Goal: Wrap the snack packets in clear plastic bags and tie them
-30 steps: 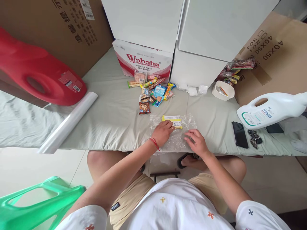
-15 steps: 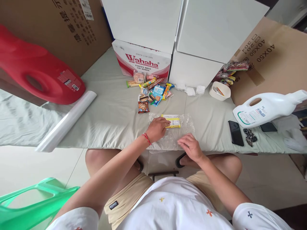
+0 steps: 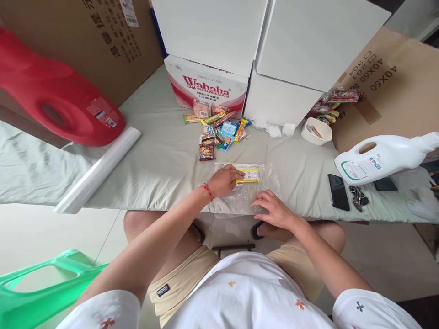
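A yellow and white snack packet (image 3: 247, 173) lies on a sheet of clear plastic wrap (image 3: 270, 176) spread at the near edge of the grey-green cloth surface (image 3: 164, 160). My left hand (image 3: 223, 180) rests on the packet's left end with its fingers curled over it. My right hand (image 3: 274, 211) lies on the near edge of the wrap, fingers bent and pressing down on the film. A red string is tied round my left wrist.
A pile of small snack packets (image 3: 219, 130) sits further back, before a Wahaha carton (image 3: 207, 87) and white boxes (image 3: 284, 59). A roll of clear film (image 3: 98, 171) and a red jug (image 3: 58, 107) lie left. A white bowl (image 3: 316, 131), white jug (image 3: 384, 157), phone (image 3: 338, 192) and keys (image 3: 358, 197) lie right.
My right hand has slid left and nearer along the wrap's near edge. My left hand stays on the packet's left end.
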### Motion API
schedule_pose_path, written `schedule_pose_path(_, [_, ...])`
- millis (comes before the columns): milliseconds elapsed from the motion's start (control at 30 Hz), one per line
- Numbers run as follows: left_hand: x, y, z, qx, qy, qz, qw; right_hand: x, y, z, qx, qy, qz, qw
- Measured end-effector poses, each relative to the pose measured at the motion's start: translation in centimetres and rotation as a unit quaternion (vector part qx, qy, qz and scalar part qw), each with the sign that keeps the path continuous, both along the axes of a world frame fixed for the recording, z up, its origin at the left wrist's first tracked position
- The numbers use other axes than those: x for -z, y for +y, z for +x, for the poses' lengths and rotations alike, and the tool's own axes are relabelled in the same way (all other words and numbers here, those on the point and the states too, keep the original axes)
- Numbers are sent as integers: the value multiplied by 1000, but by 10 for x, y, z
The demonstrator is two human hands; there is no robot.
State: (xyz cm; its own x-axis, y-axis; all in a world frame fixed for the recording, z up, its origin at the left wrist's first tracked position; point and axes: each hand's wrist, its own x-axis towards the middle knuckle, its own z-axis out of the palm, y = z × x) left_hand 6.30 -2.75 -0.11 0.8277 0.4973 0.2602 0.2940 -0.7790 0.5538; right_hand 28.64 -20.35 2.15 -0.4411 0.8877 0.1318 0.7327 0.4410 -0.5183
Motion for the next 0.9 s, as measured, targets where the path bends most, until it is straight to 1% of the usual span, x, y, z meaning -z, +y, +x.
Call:
schedule_pose_path(67, [-1,-1,-1,-2,0,2,1000,16,-12,-2,19,-14,18,1000])
schedule_pose_path(133, [-2,-2,-1,-3,3,3,1000,28,-17,-7,36,-4,44,998])
schedule_pose_path(200, [-3,-2,-1,-3,5,3,1000,34,-17,-12,62,30,59,996])
schedule_pose_path(267, [-2,-2,-1,-4,6,7,1000,36,-14,-16,85,58,60,993])
schedule_pose_path(367, [-2,-2,-1,-7,12,10,1000,31,-6,-19,88,76,52,992])
schedule_pose_path(533, [-2,-2,-3,4,21,10,1000,16,5,-20,89,80,58,991])
schedule_pose_path(667, [-4,0,-3,17,14,6,1000,8,19,-21,112,60,101,987])
schedule_pose_path(800, [-5,3,-3,31,9,11,999,-2,47,-21,120,4,139,983])
schedule_pose_path(900, [-5,8,-3,35,18,6,999,-12,77,-17,155,-75,146,974])
